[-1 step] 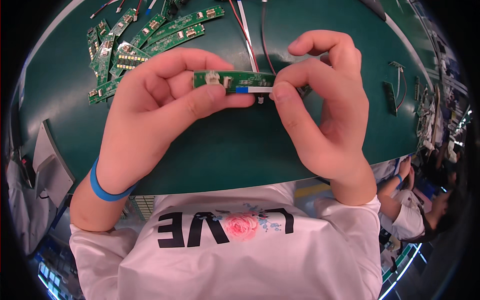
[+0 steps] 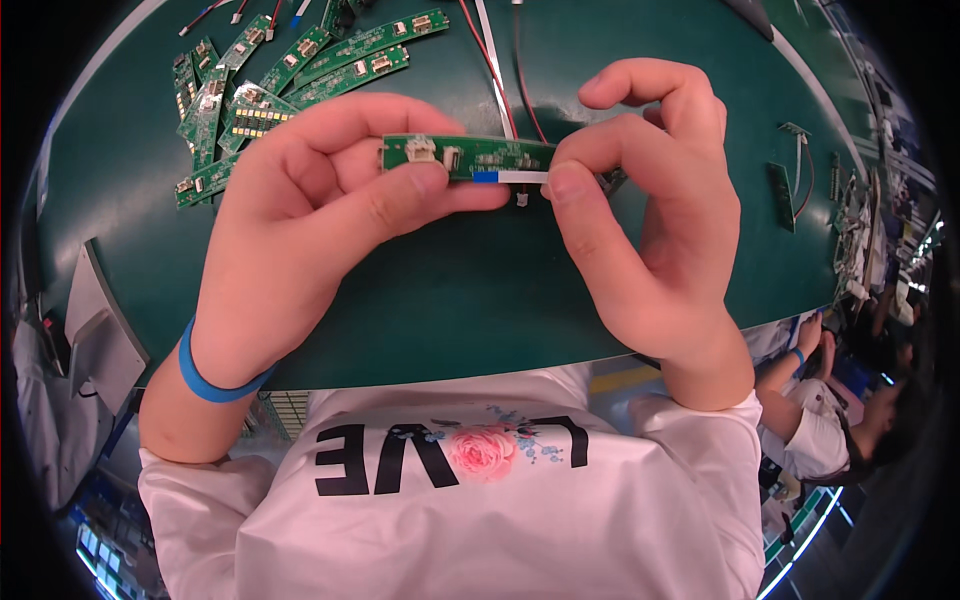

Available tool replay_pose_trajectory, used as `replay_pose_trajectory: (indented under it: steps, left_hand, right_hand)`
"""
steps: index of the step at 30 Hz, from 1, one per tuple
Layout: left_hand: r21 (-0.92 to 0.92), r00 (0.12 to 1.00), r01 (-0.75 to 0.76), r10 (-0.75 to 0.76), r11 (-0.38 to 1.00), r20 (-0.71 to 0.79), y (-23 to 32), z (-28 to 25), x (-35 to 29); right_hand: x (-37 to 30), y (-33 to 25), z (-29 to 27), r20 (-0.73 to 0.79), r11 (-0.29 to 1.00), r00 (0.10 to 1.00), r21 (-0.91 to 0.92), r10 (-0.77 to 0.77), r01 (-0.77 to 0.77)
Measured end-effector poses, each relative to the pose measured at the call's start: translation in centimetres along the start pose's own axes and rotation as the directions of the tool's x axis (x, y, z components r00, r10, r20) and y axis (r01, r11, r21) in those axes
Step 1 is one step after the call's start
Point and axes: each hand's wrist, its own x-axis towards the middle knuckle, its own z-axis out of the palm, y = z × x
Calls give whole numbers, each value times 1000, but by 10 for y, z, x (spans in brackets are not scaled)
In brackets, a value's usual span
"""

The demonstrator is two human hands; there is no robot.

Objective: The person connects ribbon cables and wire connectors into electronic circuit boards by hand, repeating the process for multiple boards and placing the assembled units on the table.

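Note:
My left hand (image 2: 300,215), a blue band on its wrist, grips the left part of a narrow green circuit board (image 2: 500,155) between thumb and fingers. Two pale connectors show on the board close to my left thumb. A white flat ribbon cable (image 2: 520,177) with a blue end lies across the board's near edge, the blue end pointing toward those connectors. Thumb and forefinger of my right hand (image 2: 660,200) pinch this cable; its other fingers are curled and raised. The board's right end is hidden behind my right fingers. Just below the board, a small white plug (image 2: 522,199) shows.
Several green circuit boards (image 2: 345,50) lie heaped on the dark green table (image 2: 450,300) at far left. Wires and a white ribbon cable (image 2: 495,75) run behind my hands. Another board with a cable (image 2: 783,195) lies at right. A person (image 2: 815,420) sits beyond the right edge.
The board has tilted slightly, its upper edge a little higher at the left. The ribbon cable's blue end has shifted very slightly; both grips stay the same.

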Motion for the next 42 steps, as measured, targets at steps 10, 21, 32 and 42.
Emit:
replay_pose_trajectory:
  steps: [10,21,32,42]
  left_hand:
    - [-86,1000,2,-4,996,-23,-5,0,2]
    - [-93,1000,1,1,996,15,-7,-1,3]
    - [-82,1000,9,-8,997,12,-7,2,3]
    - [-85,1000,5,-6,996,-10,-8,2,2]
  right_hand:
    - [-3,20,16,-159,983,970,-51,-184,178]
    - [-6,20,22,-238,993,969,73,-68,88]
    - [-9,11,23,-175,982,977,167,118,-89]
    - [-8,14,19,-160,985,986,173,52,-24]
